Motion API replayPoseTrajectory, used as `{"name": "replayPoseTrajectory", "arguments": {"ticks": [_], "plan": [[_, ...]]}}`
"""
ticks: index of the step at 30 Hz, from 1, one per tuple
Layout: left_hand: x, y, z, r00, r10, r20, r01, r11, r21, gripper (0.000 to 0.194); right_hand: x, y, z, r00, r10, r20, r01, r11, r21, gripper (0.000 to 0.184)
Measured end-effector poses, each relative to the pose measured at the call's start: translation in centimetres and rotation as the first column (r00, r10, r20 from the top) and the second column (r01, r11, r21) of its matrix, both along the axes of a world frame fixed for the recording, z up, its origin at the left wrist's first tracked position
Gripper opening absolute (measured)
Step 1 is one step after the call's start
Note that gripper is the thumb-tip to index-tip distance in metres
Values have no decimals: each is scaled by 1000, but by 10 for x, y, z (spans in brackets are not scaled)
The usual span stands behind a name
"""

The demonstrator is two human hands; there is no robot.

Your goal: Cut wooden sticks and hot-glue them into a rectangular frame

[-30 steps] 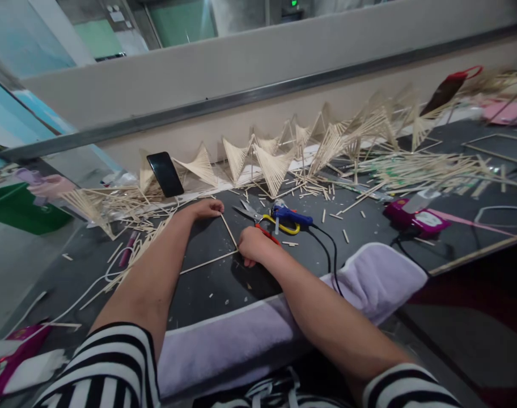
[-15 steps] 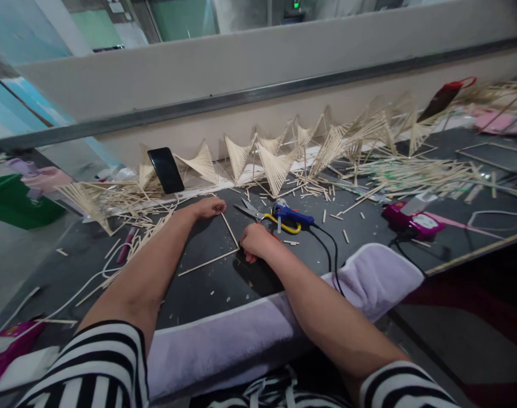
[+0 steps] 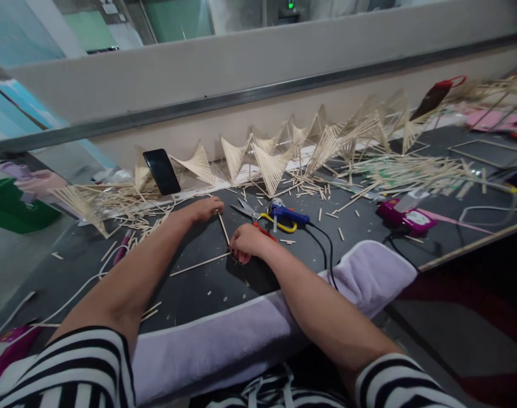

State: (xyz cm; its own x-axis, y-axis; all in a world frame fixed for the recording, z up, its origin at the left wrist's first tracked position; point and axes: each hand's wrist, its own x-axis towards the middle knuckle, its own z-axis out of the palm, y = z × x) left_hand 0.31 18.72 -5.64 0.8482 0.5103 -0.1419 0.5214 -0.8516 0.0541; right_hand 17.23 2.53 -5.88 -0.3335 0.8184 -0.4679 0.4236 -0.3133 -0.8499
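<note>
My left hand (image 3: 210, 208) is closed, its fingertips pinching the far end of a thin wooden stick (image 3: 223, 230). At that stick's near end my right hand (image 3: 247, 242) is closed, its fingers on the corner where a second wooden stick (image 3: 199, 265) meets it at an angle. The second stick lies on the dark tabletop (image 3: 190, 309). The exact grip of the right fingertips is partly hidden. Just beyond the right hand are scissors (image 3: 249, 212) with yellow handles, a blue glue gun (image 3: 290, 215) with a black cord, and a red-handled tool (image 3: 265, 231).
Fan-shaped stick models (image 3: 272, 164) line the wall behind. A phone (image 3: 162, 171) leans at the back left. A pile of sticks (image 3: 411, 170) and a magenta device (image 3: 405, 217) are at the right. A lilac cloth (image 3: 228, 345) covers the front edge; a white cable (image 3: 77, 289) runs left.
My right hand has shifted slightly left and now covers the corner of the two sticks. My left hand stays at the far end. The view has moved a little.
</note>
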Motion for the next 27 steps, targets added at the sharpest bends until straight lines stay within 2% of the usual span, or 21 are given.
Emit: {"name": "replayPoseTrajectory", "arguments": {"ticks": [4,7,9,11,13,15,18,20,24,27], "plan": [[-2,-12,5,990,76,122,-83,995,56,29,2,3,0,995,-57,76,51,996,78,14],[-3,-40,12,955,176,241,-204,974,97,25,4,7,-4,986,-80,144,59,987,147,19],[-3,-68,13,965,170,201,-176,984,14,11,5,10,-10,977,-105,186,63,973,222,24],[-3,-97,10,979,151,136,-138,985,-101,10,6,13,-16,970,-102,221,35,957,289,26],[-2,-121,3,970,209,122,-189,969,-158,12,5,13,-21,959,-84,271,-14,940,341,27],[-1,-139,-4,953,266,143,-244,958,-151,9,4,12,-24,934,-88,345,-75,899,432,25],[3,-153,-10,945,279,174,-255,956,-146,12,2,10,-23,881,-124,457,-182,803,568,22],[6,-159,-10,939,282,194,-260,956,-135,16,1,9,-20,848,-135,513,-229,779,584,23],[8,-174,-8,924,316,215,-295,947,-125,22,-3,7,-16,807,-139,574,-261,789,557,29],[6,-184,-8,918,321,231,-292,944,-152,18,-7,6,-15,785,-144,602,-264,802,536,27]]}}
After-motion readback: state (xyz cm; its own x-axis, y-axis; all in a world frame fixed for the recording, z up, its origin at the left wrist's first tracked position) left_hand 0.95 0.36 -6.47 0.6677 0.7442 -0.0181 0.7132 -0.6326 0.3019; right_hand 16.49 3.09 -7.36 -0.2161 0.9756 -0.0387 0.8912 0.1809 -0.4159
